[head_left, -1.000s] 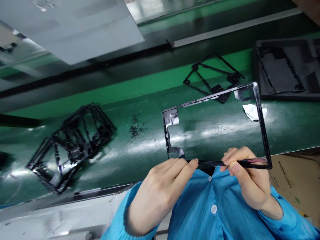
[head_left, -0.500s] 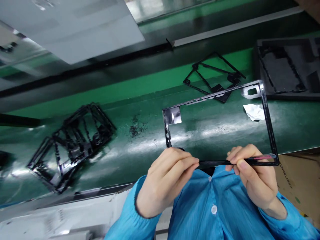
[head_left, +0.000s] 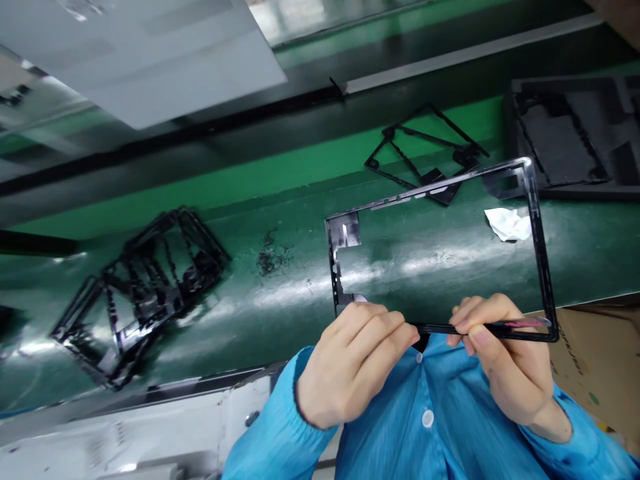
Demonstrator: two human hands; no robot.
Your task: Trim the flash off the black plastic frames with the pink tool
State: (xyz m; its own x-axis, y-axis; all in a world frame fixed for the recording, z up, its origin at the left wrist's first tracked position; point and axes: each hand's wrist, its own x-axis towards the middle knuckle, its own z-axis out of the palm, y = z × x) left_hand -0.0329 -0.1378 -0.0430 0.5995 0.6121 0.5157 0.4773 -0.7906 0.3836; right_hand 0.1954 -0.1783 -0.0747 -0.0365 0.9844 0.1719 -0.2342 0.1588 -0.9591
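A thin black rectangular plastic frame is held up above the bench, its lower bar toward my body. My left hand closes over that bar near its left corner, with the fingertips pressed on it. Farther right along the same bar, my right hand pinches it between thumb and fingers. Beside my right fingers, a slim clear strip with pink marks lies along the bar; what it is I cannot tell. Dark flat tabs show at the frame's corners.
Several black frames lie piled on the green bench at left. Another black frame lies beyond the held one, near a dark foam tray. White crumpled paper, black scraps and a cardboard box are also around.
My left hand has slid right along the lower bar, closer to my right hand. The frame has tilted slightly. My right hand keeps its pinch.
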